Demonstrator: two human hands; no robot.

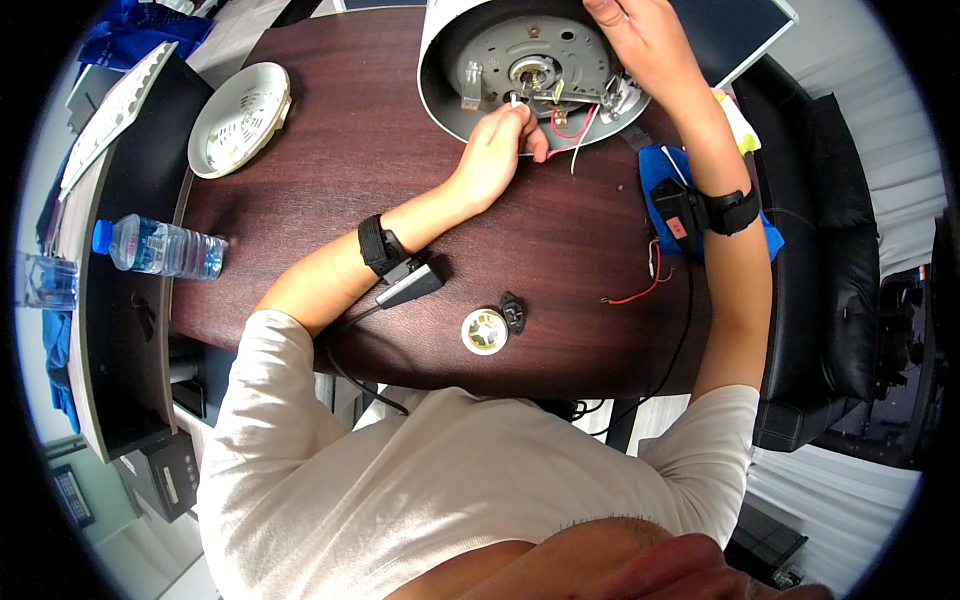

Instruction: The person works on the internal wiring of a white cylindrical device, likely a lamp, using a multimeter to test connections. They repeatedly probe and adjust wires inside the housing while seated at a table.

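Observation:
A white, drum-shaped appliance housing (432, 70) lies on its side at the table's far edge, its open end toward me. Inside it a grey metal plate (500, 62) carries a central round fitting, brackets and wiring. My left hand (497, 150) is at the lower part of the opening, thumb and fingers pinched around a small white-tipped piece, perhaps a wire end. Red and white wires (580, 138) hang beside those fingers. My right hand (645, 40) grips the housing at its upper right; its fingertips are partly cut off by the frame.
Left on the brown table (330, 130) are a slotted cream cover (240, 120) and a water bottle (165, 247). Near me lie a round white part (485, 331), a black socket piece (512, 313) and a red wire (635, 297). Blue cloth (655, 165) sits under my right forearm.

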